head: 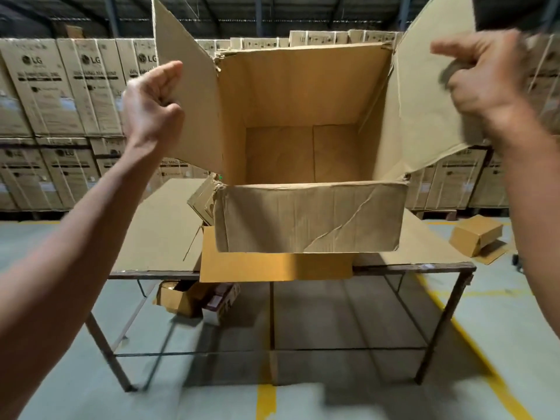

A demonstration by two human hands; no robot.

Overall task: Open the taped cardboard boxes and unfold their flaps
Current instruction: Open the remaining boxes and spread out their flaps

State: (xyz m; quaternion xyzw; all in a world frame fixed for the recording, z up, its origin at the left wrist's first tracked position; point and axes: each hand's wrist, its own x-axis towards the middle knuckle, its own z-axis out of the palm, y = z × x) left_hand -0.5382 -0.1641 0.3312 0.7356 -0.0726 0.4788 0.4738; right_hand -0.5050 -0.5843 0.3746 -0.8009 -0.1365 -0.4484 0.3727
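**Open carton on table: both side flaps held**

Cardboard box (309, 147) sits on the table (439, 262), top open, interior empty, mouth tipped toward the camera. Near flap (309, 218) folded outward and down over the front; creased diagonally.

L hand (151, 100): fingers curled closed, pinching the edge of the left flap (185, 95). Flap stands raised, angled outward.

R hand (481, 80): motion-blurred; appears to be closed on the edge of the right flap (424, 101), thumb on the inner face. Exact finger contact not resolvable. Flap spread outward and up.

Table top covered w/ flat cardboard sheet (157, 231); a yellow-brown panel (272, 266) overhangs the front edge under the box. Small boxes (188, 298) on the floor below the table; another small box (475, 237) on the floor at right. Stacked LG cartons (60, 86) line the background.
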